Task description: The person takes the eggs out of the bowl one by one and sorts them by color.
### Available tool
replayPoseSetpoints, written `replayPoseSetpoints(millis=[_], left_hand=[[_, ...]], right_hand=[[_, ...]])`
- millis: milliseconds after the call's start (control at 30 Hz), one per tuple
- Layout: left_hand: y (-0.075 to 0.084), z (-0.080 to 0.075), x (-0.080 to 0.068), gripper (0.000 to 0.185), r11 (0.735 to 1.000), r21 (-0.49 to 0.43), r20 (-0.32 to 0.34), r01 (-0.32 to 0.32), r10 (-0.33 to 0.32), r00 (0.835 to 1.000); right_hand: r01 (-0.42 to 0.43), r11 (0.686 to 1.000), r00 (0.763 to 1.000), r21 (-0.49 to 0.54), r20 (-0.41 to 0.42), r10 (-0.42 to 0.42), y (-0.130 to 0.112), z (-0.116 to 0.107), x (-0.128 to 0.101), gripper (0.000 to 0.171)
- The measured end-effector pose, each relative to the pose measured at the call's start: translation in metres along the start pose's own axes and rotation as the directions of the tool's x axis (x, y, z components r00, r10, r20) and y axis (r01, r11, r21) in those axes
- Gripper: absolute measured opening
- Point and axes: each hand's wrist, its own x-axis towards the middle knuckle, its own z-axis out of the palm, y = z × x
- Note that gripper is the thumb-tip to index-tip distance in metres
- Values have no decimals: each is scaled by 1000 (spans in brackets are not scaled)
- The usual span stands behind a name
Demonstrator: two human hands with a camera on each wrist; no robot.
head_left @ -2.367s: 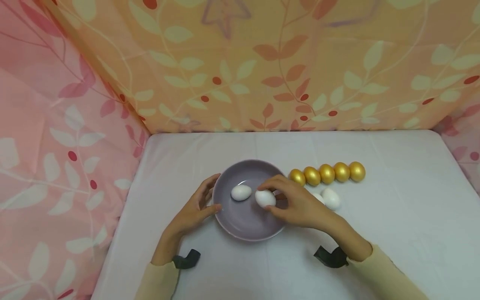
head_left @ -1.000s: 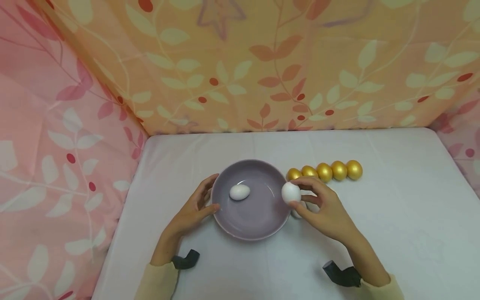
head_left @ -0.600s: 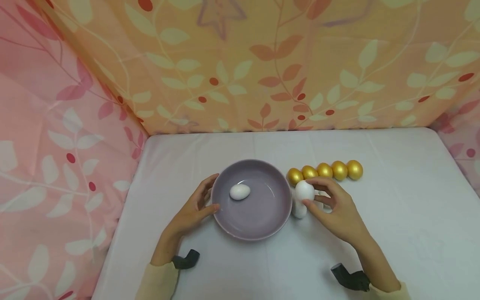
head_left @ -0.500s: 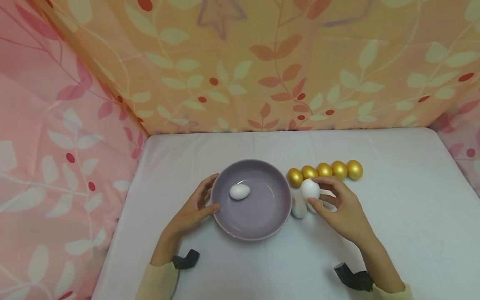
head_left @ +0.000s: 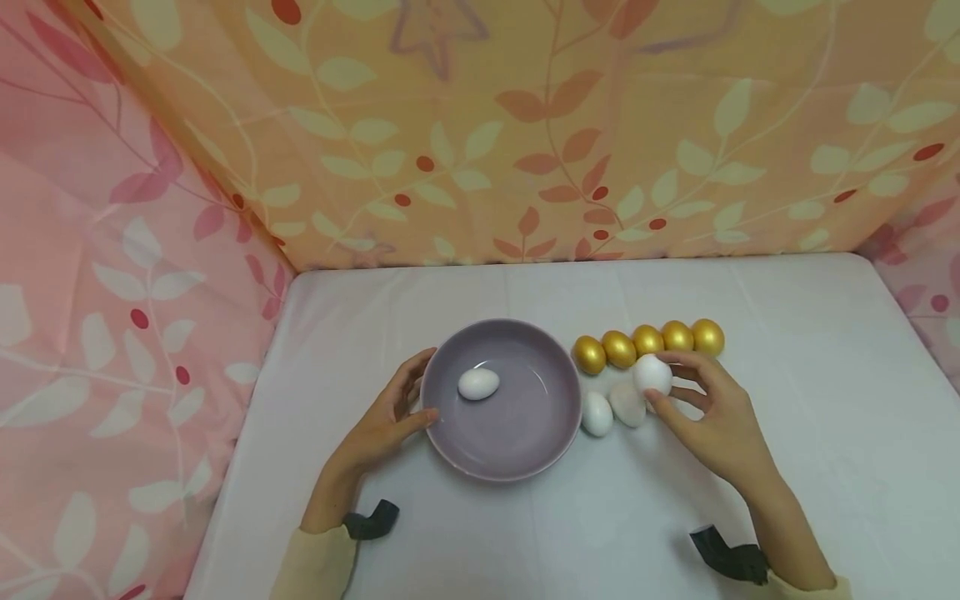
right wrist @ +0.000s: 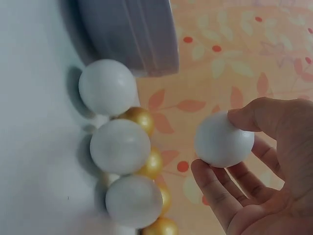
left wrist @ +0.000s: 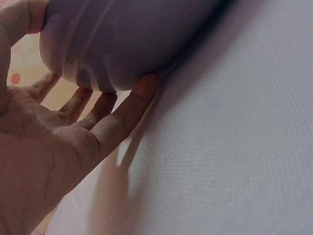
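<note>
A lilac bowl [head_left: 480, 454] sits on the white table with one white egg [head_left: 478, 383] inside. My left hand [head_left: 408, 398] holds the bowl's left side, thumb on the rim and fingers [left wrist: 105, 125] under the wall. My right hand [head_left: 673, 392] pinches a second white egg [head_left: 652, 374] between thumb and fingers, just above the table and right of the bowl. Below it lie more white eggs [head_left: 597, 413] [head_left: 627, 403]; the right wrist view shows three in a row [right wrist: 120, 146], with the held egg [right wrist: 224, 139] raised clear of them.
Several gold eggs [head_left: 648, 340] lie in a row behind the white ones, touching one another. Leaf-patterned cloth walls [head_left: 480, 150] close off the back and both sides. Bare white tabletop [head_left: 825, 433] stretches to the right and in front.
My right hand lifted a white egg out of the bowl and carried it right, over the rim, to the white eggs on the table. The left hand and bowl stayed put.
</note>
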Motion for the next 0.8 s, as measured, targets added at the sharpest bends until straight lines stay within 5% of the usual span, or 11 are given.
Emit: replayPoseSetpoints(millis=[800], left_hand=[[-2, -1, 0, 83, 1000, 12, -5, 0, 0, 1000]], right_hand=[[-106, 974, 994, -202, -29, 102, 38, -33, -10, 51]])
